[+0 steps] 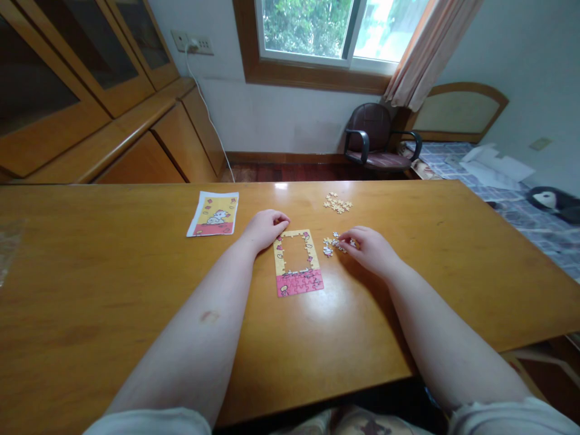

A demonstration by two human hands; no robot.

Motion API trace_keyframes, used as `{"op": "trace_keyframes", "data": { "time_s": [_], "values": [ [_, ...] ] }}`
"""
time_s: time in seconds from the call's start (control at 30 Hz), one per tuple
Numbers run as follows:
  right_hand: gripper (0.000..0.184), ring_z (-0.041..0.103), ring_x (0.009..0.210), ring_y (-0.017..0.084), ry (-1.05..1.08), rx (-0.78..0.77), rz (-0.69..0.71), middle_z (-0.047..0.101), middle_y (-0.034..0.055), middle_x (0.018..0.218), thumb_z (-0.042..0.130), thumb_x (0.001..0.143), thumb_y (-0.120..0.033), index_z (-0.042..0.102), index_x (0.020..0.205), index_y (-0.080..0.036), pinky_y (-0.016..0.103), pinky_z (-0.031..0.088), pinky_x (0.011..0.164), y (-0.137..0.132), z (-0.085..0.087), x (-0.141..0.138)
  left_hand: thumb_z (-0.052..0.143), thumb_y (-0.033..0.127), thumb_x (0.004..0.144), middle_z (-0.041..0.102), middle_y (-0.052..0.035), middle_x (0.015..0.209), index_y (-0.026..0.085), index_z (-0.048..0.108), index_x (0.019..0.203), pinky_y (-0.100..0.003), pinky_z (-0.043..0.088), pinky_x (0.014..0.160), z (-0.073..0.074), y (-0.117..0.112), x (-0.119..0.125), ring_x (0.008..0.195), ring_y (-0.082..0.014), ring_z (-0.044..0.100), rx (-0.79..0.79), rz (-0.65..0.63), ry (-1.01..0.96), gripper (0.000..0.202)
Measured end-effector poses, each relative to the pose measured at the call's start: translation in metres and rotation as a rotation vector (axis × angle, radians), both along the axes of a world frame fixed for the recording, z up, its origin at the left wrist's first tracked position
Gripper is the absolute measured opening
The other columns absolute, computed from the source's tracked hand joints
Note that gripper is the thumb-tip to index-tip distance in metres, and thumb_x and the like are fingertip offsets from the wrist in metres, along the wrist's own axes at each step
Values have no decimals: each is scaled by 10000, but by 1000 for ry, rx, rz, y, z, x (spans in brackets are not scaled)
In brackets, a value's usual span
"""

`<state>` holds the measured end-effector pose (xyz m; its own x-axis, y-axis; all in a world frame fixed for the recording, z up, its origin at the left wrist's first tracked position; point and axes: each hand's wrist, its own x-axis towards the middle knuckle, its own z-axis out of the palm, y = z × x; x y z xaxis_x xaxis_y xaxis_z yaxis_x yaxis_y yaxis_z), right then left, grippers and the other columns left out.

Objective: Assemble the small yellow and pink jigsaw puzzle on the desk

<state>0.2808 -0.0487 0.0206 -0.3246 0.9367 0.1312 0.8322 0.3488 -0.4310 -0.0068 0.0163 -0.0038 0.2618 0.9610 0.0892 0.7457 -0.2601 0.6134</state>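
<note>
A partly assembled jigsaw puzzle [299, 284] lies on the table, its yellow and pink border joined around a gap showing bare wood. My left hand [266, 231] rests at the puzzle's upper left corner, fingers loosely bent and thumb slightly apart, holding nothing I can see. To the right of the puzzle is a small group of white and yellow puzzle pieces [328, 249]. My right hand [372, 249] reaches into this group, thumb and fingertips pinched at a piece; the fingers partly hide it. Farther back lies a second pile of yellowish pieces [338, 204].
A printed reference picture [214, 216] of a white animal on yellow and pink lies at the table's [136, 260] back left. Clear plastic [9, 248] sits at the left edge. Beyond the table are a wooden cabinet [131, 145], an office chair [378, 136] and a bed [439, 160].
</note>
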Motion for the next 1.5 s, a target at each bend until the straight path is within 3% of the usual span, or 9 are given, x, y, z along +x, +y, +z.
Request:
{"op": "trace_keyframes", "data": {
  "time_s": [0.1, 0.27, 0.63, 0.87, 1.03, 1.3, 1.5],
  "values": [
    [145, 640, 872, 188, 32, -18, 173, 711, 54, 919, 623, 878, -301, 718, 938, -210, 302, 470, 827, -5, -3, -8, 551, 324, 829, 723, -63, 973, 197, 754, 919, -336, 500, 855, 0, 0, 0, 930, -226, 648, 3, -7, -3, 256],
    [131, 646, 887, 181, 55, -46, 251, 716, 38, 941, 668, 836, -216, 712, 958, -220, 309, 482, 852, -6, -9, -14, 550, 332, 829, 725, -63, 970, 202, 755, 914, -343, 499, 855, 0, 0, 0, 934, -231, 647, 4, -2, 10, 257],
    [112, 643, 841, 174, 41, -72, 169, 706, 34, 906, 646, 837, -175, 703, 924, -218, 289, 489, 789, -10, -11, -21, 546, 350, 831, 730, -50, 975, 209, 754, 917, -325, 503, 831, 0, 0, -2, 905, -220, 651, -19, -4, 8, 266],
    [198, 634, 903, 188, 1, -46, 199, 663, 71, 1004, 618, 876, -226, 711, 1051, -227, 304, 487, 850, -11, -8, -22, 549, 346, 831, 731, -55, 989, 210, 754, 925, -334, 498, 850, 0, 0, -2, 917, -224, 650, -14, -5, 7, 263],
    [94, 624, 845, 176, 5, -93, 153, 664, 54, 937, 649, 850, -239, 707, 917, -211, 288, 477, 788, -11, -7, -20, 550, 344, 831, 730, -55, 973, 210, 753, 917, -326, 499, 837, 1, -1, -1, 913, -222, 646, -17, -3, 13, 258],
    [75, 642, 737, 155, 173, -459, 113, 728, 5, 800, 653, 799, -255, 714, 789, -211, 253, 460, 689, -14, 13, -5, 543, 348, 828, 732, -55, 978, 203, 748, 905, -322, 498, 816, 0, 0, -2, 907, -224, 652, -20, -10, 2, 262],
    [83, 639, 752, 163, 54, -354, 55, 730, 9, 818, 665, 792, -244, 739, 826, -227, 263, 460, 701, -13, 11, -6, 544, 342, 826, 733, -53, 975, 204, 748, 913, -322, 497, 818, -2, 0, -2, 907, -220, 652, -12, -8, 6, 261]
  ]
}}
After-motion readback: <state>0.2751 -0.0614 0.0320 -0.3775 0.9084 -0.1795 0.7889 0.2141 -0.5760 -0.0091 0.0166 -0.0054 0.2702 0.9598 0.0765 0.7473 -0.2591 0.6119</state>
